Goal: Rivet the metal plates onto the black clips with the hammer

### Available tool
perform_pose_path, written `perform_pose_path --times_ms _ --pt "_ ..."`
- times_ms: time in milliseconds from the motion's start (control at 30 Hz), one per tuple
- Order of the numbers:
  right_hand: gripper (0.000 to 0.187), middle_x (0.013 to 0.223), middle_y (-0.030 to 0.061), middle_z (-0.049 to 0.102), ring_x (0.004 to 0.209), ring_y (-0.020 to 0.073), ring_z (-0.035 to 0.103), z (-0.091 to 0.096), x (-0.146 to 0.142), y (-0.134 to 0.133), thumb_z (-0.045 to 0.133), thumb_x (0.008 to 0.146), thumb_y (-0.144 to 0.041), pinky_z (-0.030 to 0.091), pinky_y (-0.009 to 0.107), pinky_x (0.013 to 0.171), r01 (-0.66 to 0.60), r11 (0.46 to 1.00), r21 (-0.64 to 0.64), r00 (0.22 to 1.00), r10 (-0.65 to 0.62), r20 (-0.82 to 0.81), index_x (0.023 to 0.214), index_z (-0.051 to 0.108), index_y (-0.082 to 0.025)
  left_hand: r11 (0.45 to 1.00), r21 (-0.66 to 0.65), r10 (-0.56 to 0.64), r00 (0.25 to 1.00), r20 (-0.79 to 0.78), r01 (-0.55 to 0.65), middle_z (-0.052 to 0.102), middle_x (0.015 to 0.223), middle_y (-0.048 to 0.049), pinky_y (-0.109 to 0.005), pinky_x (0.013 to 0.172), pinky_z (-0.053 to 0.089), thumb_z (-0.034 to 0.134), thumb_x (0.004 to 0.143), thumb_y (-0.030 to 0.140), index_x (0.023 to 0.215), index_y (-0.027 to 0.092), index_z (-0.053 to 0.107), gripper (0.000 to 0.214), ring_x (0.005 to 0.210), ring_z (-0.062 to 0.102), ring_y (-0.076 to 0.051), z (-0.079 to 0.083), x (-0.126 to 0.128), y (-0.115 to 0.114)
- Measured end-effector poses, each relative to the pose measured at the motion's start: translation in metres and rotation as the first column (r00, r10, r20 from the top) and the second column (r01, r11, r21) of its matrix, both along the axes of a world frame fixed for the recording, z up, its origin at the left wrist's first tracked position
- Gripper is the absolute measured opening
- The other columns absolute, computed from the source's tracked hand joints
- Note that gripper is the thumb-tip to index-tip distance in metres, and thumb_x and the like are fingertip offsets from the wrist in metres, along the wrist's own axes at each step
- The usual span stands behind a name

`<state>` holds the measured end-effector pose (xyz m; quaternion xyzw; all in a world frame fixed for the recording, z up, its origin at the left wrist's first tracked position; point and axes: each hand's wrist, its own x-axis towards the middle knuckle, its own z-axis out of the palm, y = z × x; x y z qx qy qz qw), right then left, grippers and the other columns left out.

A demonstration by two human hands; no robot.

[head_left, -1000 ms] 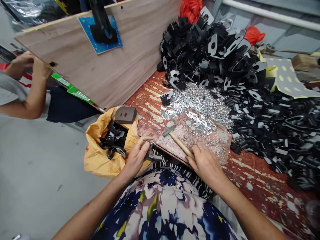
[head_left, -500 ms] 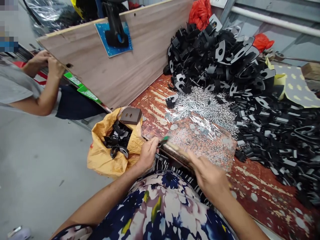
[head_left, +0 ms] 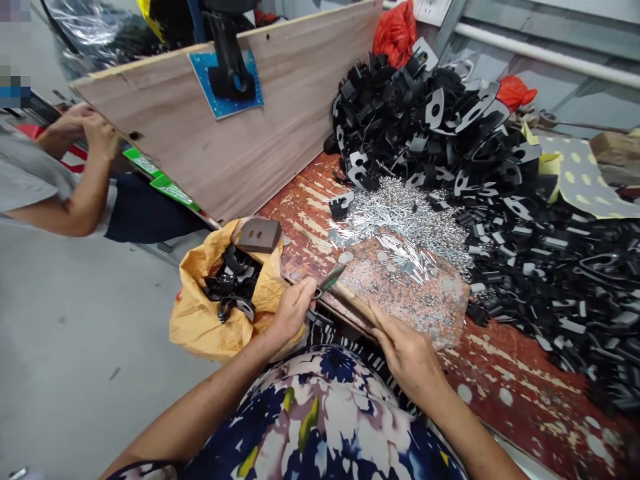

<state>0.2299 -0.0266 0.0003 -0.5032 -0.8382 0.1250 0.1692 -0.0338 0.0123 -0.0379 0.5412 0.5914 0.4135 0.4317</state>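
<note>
Presumably, the hammer [head_left: 350, 298] is stiff and head-heavy, best held low on its pale wooden handle [head_left: 361, 307], as gripped by the right hand [head_left: 407, 347] at the near edge of the table [head_left: 500, 353]; its head [head_left: 332, 277] looks green. Leftward, a seemingly light, hard black clip [head_left: 321, 319] is pinched by the left hand [head_left: 295, 308].

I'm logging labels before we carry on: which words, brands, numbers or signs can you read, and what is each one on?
None: no text can be read in this view.
Green-and-white strips beside the wooden board: any print is too small and blurred.
White panel at the top edge: small dark marks, unreadable.
Green hammer head: no lettering visible.
</note>
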Motion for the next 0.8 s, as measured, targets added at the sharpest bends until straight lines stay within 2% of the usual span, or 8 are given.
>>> perform_pose_path --times_ms 67,133,267,333,500,600,667,800 --pt "0.048 0.111 0.0113 0.071 0.09 0.0228 0.068 -0.004 0.005 0.005 0.047 0.104 -0.024 0.058 0.036 0.076 0.017 0.998 0.067 0.999 -0.019 0.028 0.153 0.049 -0.023 0.999 0.032 0.04 0.998 -0.05 -0.039 0.055 0.064 0.0024 -0.029 0.063 0.041 0.043 0.1 0.045 0.08 0.02 0.063 0.037 0.062 0.053 -0.017 0.008 -0.016 0.001" --pt "0.046 0.116 0.0138 0.07 0.098 0.028 0.066 -0.006 0.008 0.011 0.053 0.101 -0.023 0.056 0.044 0.082 0.015 0.984 0.179 0.996 -0.03 0.081 0.147 0.056 -0.023 0.978 0.114 0.189 0.969 -0.158 -0.172 0.065 0.077 0.0 -0.029 0.072 0.045 0.044 0.1 0.042 0.097 0.02 0.069 0.033 0.073 0.06 -0.019 0.018 -0.043 0.002" --pt "0.051 0.114 0.011 0.071 0.1 0.0269 0.064 0.0 -0.002 0.016 0.058 0.096 -0.013 0.054 0.045 0.085 -0.099 0.966 0.24 0.994 0.105 -0.009 0.145 0.058 -0.027 0.863 0.309 0.501 0.76 -0.414 -0.401 0.073 0.112 -0.0071 -0.036 0.099 0.047 0.044 0.1 0.041 0.117 0.019 0.068 0.036 0.105 0.066 -0.025 0.024 -0.11 -0.002" --pt "0.051 0.112 0.0091 0.072 0.102 0.0257 0.064 0.006 -0.015 0.016 0.057 0.094 -0.008 0.054 0.044 0.087 -0.211 0.954 0.215 0.972 0.228 -0.058 0.141 0.061 -0.027 0.874 0.312 0.485 0.707 -0.515 -0.373 0.07 0.123 -0.0122 -0.043 0.107 0.044 0.046 0.099 0.04 0.128 0.017 0.065 0.041 0.116 0.062 -0.029 0.015 -0.137 -0.008" --pt "0.033 0.1 0.0093 0.072 0.094 0.0235 0.063 0.028 -0.073 0.031 0.052 0.096 -0.008 0.054 0.04 0.082 -0.374 0.917 0.139 0.92 0.386 -0.069 0.119 0.073 -0.02 0.925 0.246 0.378 0.77 -0.514 -0.29 0.06 0.136 -0.0154 -0.044 0.106 0.047 0.048 0.098 0.036 0.152 0.017 0.045 0.057 0.116 0.061 -0.027 -0.029 -0.17 -0.027" --pt "0.029 0.11 0.0118 0.069 0.1 0.0246 0.06 0.042 -0.129 0.061 0.051 0.099 -0.015 0.053 0.04 0.085 -0.38 0.918 0.115 0.919 0.389 -0.062 0.117 0.073 -0.02 0.898 0.218 0.438 0.724 -0.532 -0.383 0.061 0.127 -0.0155 -0.044 0.1 0.05 0.049 0.097 0.036 0.157 0.015 0.038 0.064 0.105 0.063 -0.026 -0.049 -0.176 -0.035" --pt "0.027 0.123 0.0145 0.065 0.114 0.0285 0.056 0.045 -0.173 0.091 0.053 0.101 -0.023 0.049 0.045 0.094 -0.393 0.902 0.18 0.916 0.4 -0.006 0.121 0.071 -0.02 0.913 0.164 0.392 0.697 -0.6 -0.373 0.062 0.122 -0.016 -0.046 0.1 0.05 0.048 0.098 0.037 0.16 0.015 0.034 0.067 0.108 0.063 -0.029 -0.053 -0.178 -0.039" --pt "0.063 0.133 0.0209 0.058 0.123 0.0367 0.048 0.028 -0.251 0.149 0.073 0.09 -0.046 0.037 0.055 0.106 -0.342 0.923 0.178 0.924 0.296 0.241 0.142 0.055 -0.015 0.957 -0.035 0.175 0.67 -0.721 -0.287 0.07 0.12 -0.0163 -0.045 0.094 0.051 0.038 0.103 0.044 0.165 0.018 0.023 0.069 0.109 0.068 -0.032 -0.05 -0.19 -0.054"
